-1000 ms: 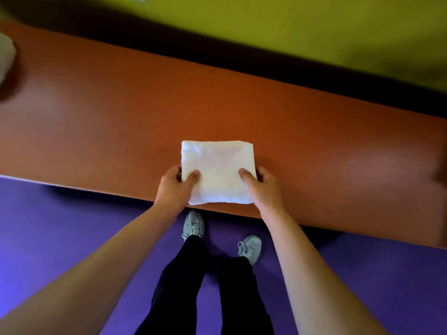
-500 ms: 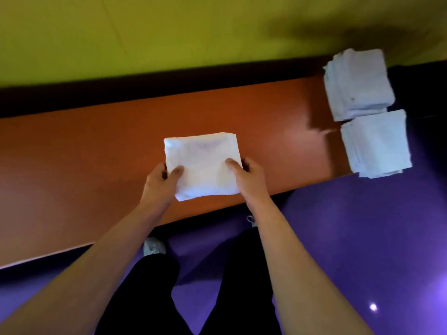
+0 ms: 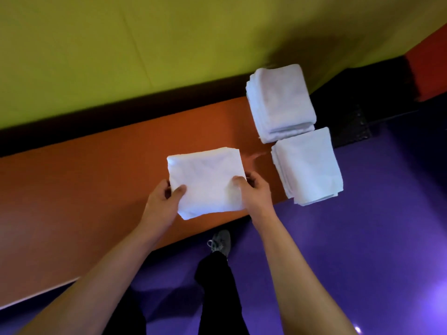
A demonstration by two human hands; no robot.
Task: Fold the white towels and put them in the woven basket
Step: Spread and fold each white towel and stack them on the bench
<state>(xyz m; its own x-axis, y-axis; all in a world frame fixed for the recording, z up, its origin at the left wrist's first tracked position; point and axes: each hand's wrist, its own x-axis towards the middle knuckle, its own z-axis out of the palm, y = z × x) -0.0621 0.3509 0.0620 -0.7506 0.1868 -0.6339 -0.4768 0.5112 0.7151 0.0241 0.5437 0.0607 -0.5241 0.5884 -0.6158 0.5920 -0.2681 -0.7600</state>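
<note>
White terry, folded to a near-square, the towel (image 3: 205, 181) is held over the near edge of the orange table (image 3: 84, 189), pinched at its two near corners: the left hand (image 3: 160, 204) has thumb on top and fingers curled beneath, and the right hand (image 3: 255, 193) grips the opposite side likewise. Two stacks of folded towels stand to the right, the far stack (image 3: 281, 102) by the green wall and the near stack (image 3: 307, 165) just in front of it, overhanging the table's end. The right hand is nearer to them, and bare tabletop lies between towel and stacks. No woven basket is visible, so I judge the carry runs rightward, past the table's end, toward the purple floor (image 3: 375, 238).
</note>
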